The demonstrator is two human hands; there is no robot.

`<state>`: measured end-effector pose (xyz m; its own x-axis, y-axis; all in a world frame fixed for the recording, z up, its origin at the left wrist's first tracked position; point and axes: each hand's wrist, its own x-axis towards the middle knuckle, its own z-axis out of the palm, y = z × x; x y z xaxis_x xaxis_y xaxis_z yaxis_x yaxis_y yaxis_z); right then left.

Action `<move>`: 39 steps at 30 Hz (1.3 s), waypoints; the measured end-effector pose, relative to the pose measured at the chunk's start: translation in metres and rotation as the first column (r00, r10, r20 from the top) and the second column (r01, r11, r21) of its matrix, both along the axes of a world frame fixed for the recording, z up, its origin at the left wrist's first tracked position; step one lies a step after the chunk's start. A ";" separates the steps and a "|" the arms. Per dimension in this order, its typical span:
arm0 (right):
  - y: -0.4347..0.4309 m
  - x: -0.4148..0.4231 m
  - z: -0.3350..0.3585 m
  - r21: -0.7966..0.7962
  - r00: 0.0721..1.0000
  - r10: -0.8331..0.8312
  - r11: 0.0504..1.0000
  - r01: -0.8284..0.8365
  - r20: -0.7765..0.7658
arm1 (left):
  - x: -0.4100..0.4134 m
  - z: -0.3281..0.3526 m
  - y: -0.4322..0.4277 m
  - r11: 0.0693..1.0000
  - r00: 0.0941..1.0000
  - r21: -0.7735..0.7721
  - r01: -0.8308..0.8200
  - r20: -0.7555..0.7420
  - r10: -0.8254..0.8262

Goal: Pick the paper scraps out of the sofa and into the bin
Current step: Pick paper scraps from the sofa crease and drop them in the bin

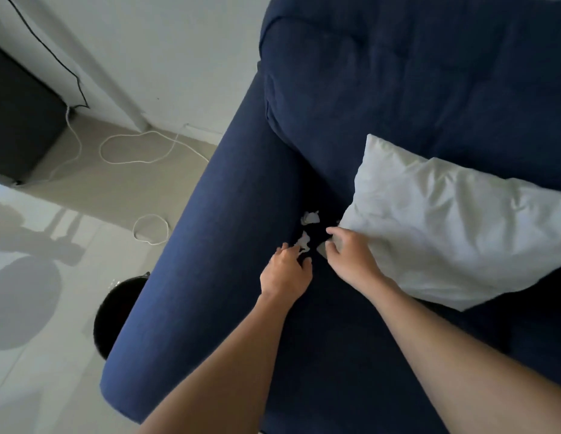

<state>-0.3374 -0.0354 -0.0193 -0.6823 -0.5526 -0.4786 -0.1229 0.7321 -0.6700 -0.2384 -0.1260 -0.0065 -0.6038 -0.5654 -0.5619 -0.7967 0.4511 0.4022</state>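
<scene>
A black bin [116, 311] is seen on the pale floor at the far left, half hidden behind the arm of the navy sofa [216, 245], while white paper scraps are being worked out of the crease where that arm meets the seat. One crumpled scrap [310, 217] lies untouched deeper in the crease; a second scrap [303, 241] is touched by the fingertips of the left hand [285, 274], whose fingers are curled and partly spread above it, though a closed pinch on the paper cannot be confirmed. Just to its right, the right hand [348, 258] is bent at the wrist with thumb and fingers drawn loosely together at the corner of a white pillow [445, 227]; a pale edge shows beneath the fingers, and whether paper or pillow fabric is gripped cannot be told. Both forearms are stretched forward from the lower edge, converging on the gap. It is judged that a loose pinch could push the scraps further into the crease, and that pieces could be dropped on the floor during the reach over the sofa arm to the bin.
</scene>
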 end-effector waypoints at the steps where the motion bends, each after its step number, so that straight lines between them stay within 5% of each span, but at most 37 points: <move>1: -0.001 -0.001 -0.007 -0.001 1.000 0.012 1.000 -0.012 0.001 | -0.001 -0.011 0.001 1.000 1.000 0.022 -0.007 0.013 0.006; 15: -0.059 -0.033 -0.082 0.031 0.995 0.033 0.999 -0.036 0.089 | -0.029 -0.120 -0.006 0.941 0.985 0.297 -0.163 -0.005 0.172; 24: -0.092 -0.056 -0.141 0.191 0.989 0.038 0.980 -0.064 0.141 | -0.040 -0.164 -0.016 0.835 0.934 0.446 -0.322 0.005 0.358; 30: -0.106 -0.056 -0.158 0.219 0.962 -0.039 0.976 -0.022 0.270 | -0.047 -0.176 -0.024 0.823 0.933 0.467 -0.323 0.010 0.360; 39: -0.108 -0.067 -0.161 0.217 0.972 -0.033 0.976 -0.018 0.233 | -0.061 -0.178 -0.029 0.834 0.950 0.459 -0.306 0.097 0.295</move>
